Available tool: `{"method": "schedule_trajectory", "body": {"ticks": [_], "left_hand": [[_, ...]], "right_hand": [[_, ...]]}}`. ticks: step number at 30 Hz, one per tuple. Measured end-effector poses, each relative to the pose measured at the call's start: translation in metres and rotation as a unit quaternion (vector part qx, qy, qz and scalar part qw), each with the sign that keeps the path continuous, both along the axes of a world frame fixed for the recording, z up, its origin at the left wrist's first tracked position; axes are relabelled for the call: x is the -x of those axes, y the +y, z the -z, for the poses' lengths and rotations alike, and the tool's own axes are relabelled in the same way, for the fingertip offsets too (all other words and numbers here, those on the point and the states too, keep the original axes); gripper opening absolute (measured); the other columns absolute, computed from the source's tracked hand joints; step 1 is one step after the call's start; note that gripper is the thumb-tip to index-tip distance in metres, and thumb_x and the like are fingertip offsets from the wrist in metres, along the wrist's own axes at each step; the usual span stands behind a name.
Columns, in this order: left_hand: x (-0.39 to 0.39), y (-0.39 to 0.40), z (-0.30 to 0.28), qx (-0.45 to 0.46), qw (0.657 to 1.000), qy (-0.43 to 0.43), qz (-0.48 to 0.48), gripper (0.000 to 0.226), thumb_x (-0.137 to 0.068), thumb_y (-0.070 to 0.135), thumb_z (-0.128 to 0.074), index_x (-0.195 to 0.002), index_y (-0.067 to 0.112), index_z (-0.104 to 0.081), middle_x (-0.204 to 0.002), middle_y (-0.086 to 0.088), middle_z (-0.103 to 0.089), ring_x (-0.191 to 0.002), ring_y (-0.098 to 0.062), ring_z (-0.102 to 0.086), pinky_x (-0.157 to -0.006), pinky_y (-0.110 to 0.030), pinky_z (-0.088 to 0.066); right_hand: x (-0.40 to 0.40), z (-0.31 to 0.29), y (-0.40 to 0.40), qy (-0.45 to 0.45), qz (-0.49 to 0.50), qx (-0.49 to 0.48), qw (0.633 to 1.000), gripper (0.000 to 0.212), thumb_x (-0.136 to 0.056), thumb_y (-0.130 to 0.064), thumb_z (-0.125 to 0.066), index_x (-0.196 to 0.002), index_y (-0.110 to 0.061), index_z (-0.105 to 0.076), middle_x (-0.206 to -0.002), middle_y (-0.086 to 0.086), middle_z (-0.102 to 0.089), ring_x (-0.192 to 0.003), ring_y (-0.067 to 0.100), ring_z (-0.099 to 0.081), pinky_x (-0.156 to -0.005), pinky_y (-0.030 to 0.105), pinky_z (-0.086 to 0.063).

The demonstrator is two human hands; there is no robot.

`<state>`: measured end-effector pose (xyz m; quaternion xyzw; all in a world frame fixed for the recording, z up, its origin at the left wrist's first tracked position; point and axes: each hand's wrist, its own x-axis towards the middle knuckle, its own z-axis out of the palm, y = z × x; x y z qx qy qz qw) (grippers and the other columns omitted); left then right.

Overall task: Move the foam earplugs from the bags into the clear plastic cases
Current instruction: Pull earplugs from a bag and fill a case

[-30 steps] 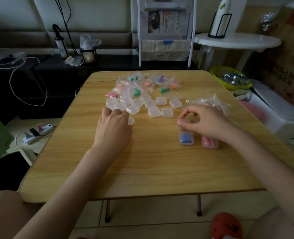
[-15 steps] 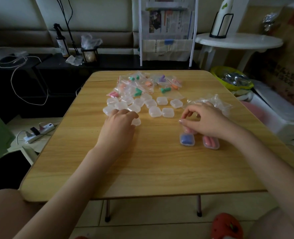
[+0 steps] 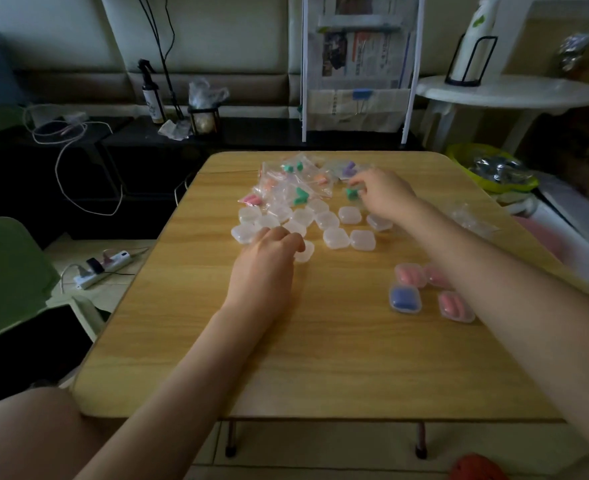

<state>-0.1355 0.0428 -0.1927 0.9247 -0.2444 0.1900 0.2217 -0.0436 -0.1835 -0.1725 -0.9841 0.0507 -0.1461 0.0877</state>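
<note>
On the wooden table [image 3: 320,358], small bags of coloured foam earplugs [image 3: 293,188] lie in a pile at the far side. Several empty clear plastic cases [image 3: 336,237] sit just in front of them. My left hand [image 3: 269,258] has its fingers curled over one clear case [image 3: 304,251]. My right hand [image 3: 383,195] reaches far forward and pinches a bag of green earplugs [image 3: 352,192]. Filled cases lie at the right: a blue one [image 3: 405,298] and pink ones [image 3: 410,275], partly hidden by my right forearm.
Empty crumpled bags [image 3: 473,220] lie near the table's right edge. A white round side table [image 3: 507,93] and a yellow-green bin [image 3: 494,171] stand to the right. A green chair [image 3: 6,271] and a power strip [image 3: 102,268] are on the left.
My right hand left the filled cases and reached forward to the bag pile, taking hold of a green-earplug bag. A further pink filled case now shows. My left hand stayed on its case.
</note>
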Motion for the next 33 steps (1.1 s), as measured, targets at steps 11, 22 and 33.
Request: {"method": "schedule_trajectory", "body": {"ticks": [11,22,33], "left_hand": [[-0.002,-0.005,0.003,0.038,0.999,0.0,0.016,0.029,-0.083,-0.004,-0.055,-0.104,0.012,-0.067,-0.108,-0.003,-0.065,-0.102,-0.024,-0.053,-0.072,-0.034,-0.045],[0.001,-0.011,-0.016,0.349,0.922,0.161,0.041,0.036,-0.097,0.025,-0.05,-0.131,0.015,-0.051,-0.12,0.007,-0.059,-0.105,-0.004,-0.056,-0.081,-0.008,-0.047],[0.004,-0.013,-0.027,0.574,0.724,0.374,0.084,0.012,-0.085,0.003,-0.064,-0.096,0.007,-0.059,-0.09,-0.009,-0.067,-0.082,-0.017,-0.068,-0.07,-0.025,-0.055]], "right_hand": [[-0.017,0.01,0.002,-0.031,0.025,-0.043,0.998,0.022,-0.086,0.005,-0.051,-0.091,-0.013,-0.063,-0.1,0.005,-0.06,-0.089,0.022,-0.057,-0.07,0.033,-0.045],[0.091,-0.031,0.059,-0.027,-0.053,-0.72,0.692,0.025,-0.093,0.004,-0.046,-0.104,-0.014,-0.059,-0.104,0.009,-0.065,-0.083,0.022,-0.066,-0.067,0.032,-0.054],[0.177,-0.02,0.062,0.097,-0.049,-0.714,0.692,0.038,-0.086,-0.036,-0.054,-0.114,-0.011,-0.062,-0.109,0.013,-0.07,-0.094,0.025,-0.07,-0.076,0.034,-0.059]]}}
